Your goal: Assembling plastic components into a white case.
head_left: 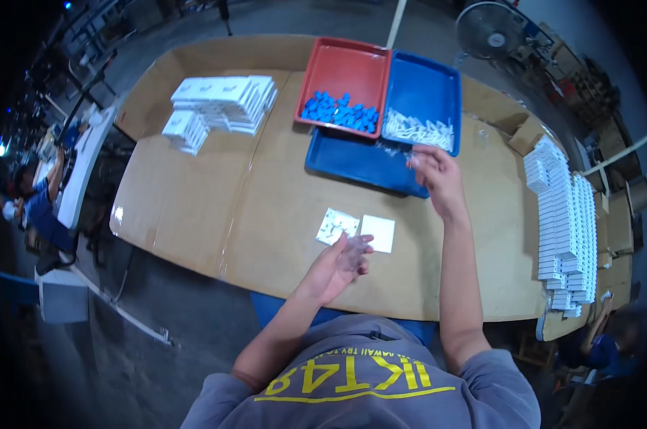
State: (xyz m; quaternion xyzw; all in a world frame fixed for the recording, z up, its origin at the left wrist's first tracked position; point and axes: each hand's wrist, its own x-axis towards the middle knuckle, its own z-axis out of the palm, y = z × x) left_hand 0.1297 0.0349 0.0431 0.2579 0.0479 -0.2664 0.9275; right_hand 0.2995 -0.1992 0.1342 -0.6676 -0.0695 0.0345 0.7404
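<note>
My left hand [335,270] is turned palm up near the front of the cardboard-topped table, fingers curled around a clear plastic piece [351,254] whose exact kind I cannot make out. Just beyond it lie a white printed square [335,224] with small grey marks and a plain white square [378,233], side by side. My right hand [439,179] hovers over the right end of the lower blue tray [355,166], fingers bent together; anything between the fingertips is too small to name. Small clear pieces [389,149] show beside those fingertips.
A red tray [348,64] holds small blue parts [337,112]; a blue tray [425,79] holds white parts [420,130]. White boxes [223,100] are stacked at the far left, more boxes [568,229] along the right edge. A fan [493,37] stands beyond. People work at both sides.
</note>
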